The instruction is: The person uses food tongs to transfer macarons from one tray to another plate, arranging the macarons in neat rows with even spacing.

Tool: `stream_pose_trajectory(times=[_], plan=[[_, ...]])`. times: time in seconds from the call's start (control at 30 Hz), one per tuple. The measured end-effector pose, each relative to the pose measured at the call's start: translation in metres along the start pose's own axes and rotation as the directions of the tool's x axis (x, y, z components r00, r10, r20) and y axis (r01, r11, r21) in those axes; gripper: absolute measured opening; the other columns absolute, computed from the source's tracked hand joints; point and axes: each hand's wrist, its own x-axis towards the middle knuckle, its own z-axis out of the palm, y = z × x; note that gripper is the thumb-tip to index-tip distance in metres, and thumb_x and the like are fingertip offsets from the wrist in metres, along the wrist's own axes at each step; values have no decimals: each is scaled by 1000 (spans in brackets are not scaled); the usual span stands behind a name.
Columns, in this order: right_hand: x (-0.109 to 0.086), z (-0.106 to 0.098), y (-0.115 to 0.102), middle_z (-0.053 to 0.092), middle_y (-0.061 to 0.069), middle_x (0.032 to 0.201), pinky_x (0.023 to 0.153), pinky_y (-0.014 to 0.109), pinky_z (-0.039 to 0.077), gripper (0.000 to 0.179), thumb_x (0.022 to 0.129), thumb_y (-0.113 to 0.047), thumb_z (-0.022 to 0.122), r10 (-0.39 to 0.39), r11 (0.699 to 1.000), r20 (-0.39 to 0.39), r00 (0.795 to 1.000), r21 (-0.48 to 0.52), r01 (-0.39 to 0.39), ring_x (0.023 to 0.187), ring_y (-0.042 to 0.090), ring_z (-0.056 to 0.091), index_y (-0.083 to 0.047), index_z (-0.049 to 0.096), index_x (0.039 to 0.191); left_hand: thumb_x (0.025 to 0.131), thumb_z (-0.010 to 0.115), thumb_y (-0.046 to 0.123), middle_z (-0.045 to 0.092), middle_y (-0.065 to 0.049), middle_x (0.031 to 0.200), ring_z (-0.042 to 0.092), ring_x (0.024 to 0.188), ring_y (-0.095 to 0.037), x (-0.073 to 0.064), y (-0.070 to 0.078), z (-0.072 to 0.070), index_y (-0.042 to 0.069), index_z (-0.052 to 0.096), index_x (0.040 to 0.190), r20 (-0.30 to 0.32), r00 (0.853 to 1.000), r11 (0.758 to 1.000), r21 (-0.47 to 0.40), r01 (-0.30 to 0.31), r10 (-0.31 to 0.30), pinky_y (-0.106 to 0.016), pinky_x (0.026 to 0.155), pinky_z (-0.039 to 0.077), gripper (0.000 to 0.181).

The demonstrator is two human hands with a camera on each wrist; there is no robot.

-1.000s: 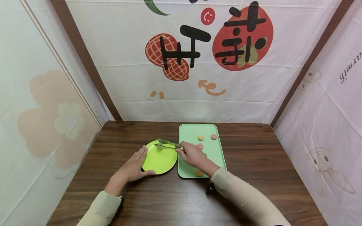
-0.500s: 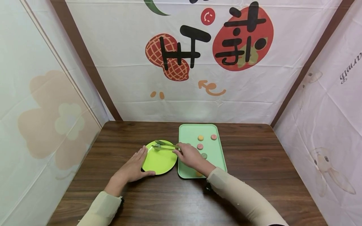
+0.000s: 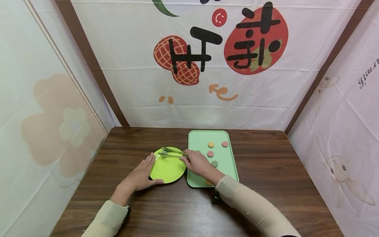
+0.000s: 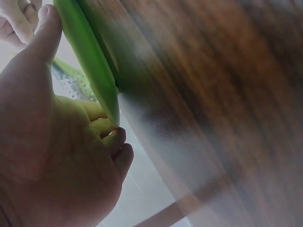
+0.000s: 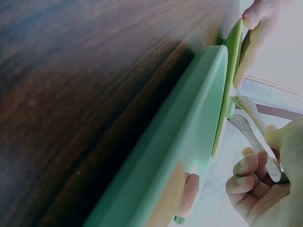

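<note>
Green disc (image 3: 164, 152) | on the lime plate (image 3: 169, 171), between the heads of your tongs (image 5: 242, 124) | likely light, firm, perhaps crumbly: pinch its sides gently | your right hand (image 3: 199, 163) grasps the tongs; your left hand (image 3: 138, 176), unclenched, touches the lime plate

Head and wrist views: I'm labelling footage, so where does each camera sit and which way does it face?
Head: worn on the head, facing forward and down at the table, plate and tray; left hand, right hand and sleeves show.
Left wrist: on that wrist, facing the plate's edge; left hand near, part of the right hand at upper left.
Right wrist: on that wrist, facing past the tray toward the tongs and plate; right hand near, left hand beyond.
Shared: both wrist views show plate, tongs and both hands.
</note>
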Motion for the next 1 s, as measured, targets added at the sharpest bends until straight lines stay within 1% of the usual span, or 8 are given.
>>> stream_pose_trajectory(times=[0.17, 0.37, 0.47, 0.6, 0.73, 1.0], plan=[[2, 2, 0, 71, 0, 91, 59, 26, 51, 29, 112, -36, 61, 2, 1000, -9, 1000, -20, -2, 63, 8, 59, -8, 69, 116, 94, 70, 71, 12, -31, 175, 16, 163, -46, 0, 0, -1, -11, 14, 167, 1, 1000, 1000, 0, 2, -2, -61, 131, 22, 123], [2, 2, -1, 67, -3, 88, 59, 26, 48, 32, 112, -37, 61, 5, 999, 12, 1000, -35, -5, 62, 5, 54, -7, 69, 118, 95, 71, 70, 12, -31, 175, 16, 163, -46, -1, 1, -1, -11, 15, 167, 4, 1000, 1000, 2, 4, -4, -61, 131, 22, 122], [2, 2, -3, 66, -3, 86, 58, 26, 47, 31, 112, -38, 60, -1, 999, 11, 1000, -47, 2, 62, 6, 53, -8, 69, 116, 95, 71, 69, 12, -32, 175, 17, 162, -46, -2, 2, -1, -12, 15, 167, 2, 1000, 1000, 0, 3, -3, -61, 130, 22, 121], [2, 2, -4, 63, -4, 83, 54, 24, 45, 27, 112, -37, 60, -2, 999, 14, 1000, -34, 3, 60, 6, 52, -10, 67, 112, 95, 71, 68, 13, -32, 175, 17, 162, -47, -2, 2, -1, -12, 16, 166, 0, 1000, 1000, 0, 0, 0, -62, 130, 23, 121], [2, 2, -4, 64, -3, 84, 53, 23, 45, 28, 112, -36, 61, 0, 1000, 21, 1000, -19, 0, 60, 5, 52, -9, 67, 113, 95, 71, 69, 12, -31, 175, 17, 162, -46, -2, 3, -1, -12, 15, 167, 1, 1000, 1000, 2, 2, -2, -61, 131, 22, 121], [3, 3, -4, 68, -1, 91, 55, 24, 47, 33, 112, -38, 60, 5, 1000, 23, 1000, -28, -4, 63, 6, 55, -7, 68, 119, 95, 70, 70, 13, -31, 175, 18, 162, -46, -2, 2, -1, -11, 16, 167, -5, 1000, 1000, 1, -3, 3, -61, 130, 23, 122]])
